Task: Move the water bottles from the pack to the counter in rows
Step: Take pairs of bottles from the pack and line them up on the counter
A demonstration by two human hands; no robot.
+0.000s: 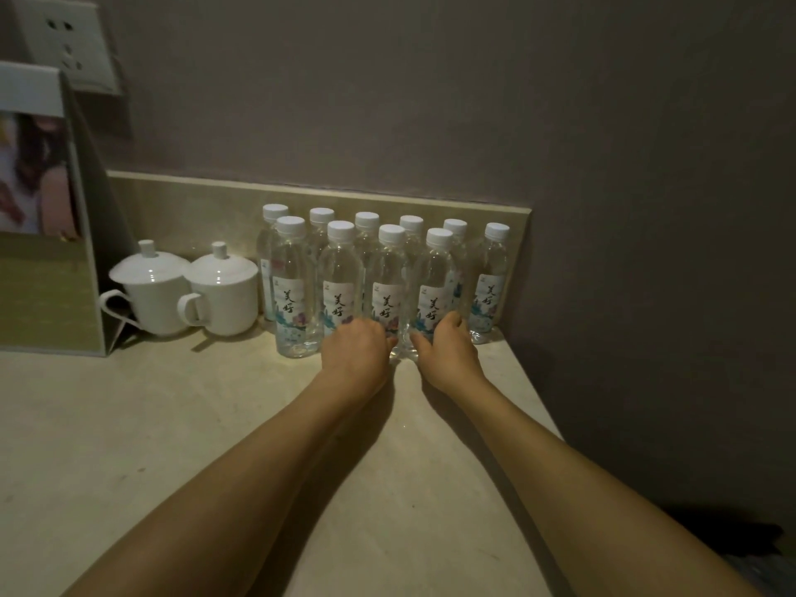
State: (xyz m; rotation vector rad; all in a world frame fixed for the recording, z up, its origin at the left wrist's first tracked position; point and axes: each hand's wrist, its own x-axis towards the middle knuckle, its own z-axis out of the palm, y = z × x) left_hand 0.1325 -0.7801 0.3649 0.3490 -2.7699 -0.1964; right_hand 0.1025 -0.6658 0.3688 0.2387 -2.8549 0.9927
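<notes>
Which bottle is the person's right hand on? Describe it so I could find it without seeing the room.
Start at the corner where the counter meets the wall on the right. Two rows of water bottles stand there against the backsplash. In the front row of four, take the rightmost bottle: the right hand wraps its base, and it alone has no front-row neighbour to its right.

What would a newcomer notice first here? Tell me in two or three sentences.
The eye lands on the water bottles, white-capped and standing upright in two rows against the backsplash at the counter's far right corner. Both hands reach into the front row: the left hand and the right hand each curl around the base of a bottle. Left of the bottles sit two white lidded cups.
</notes>
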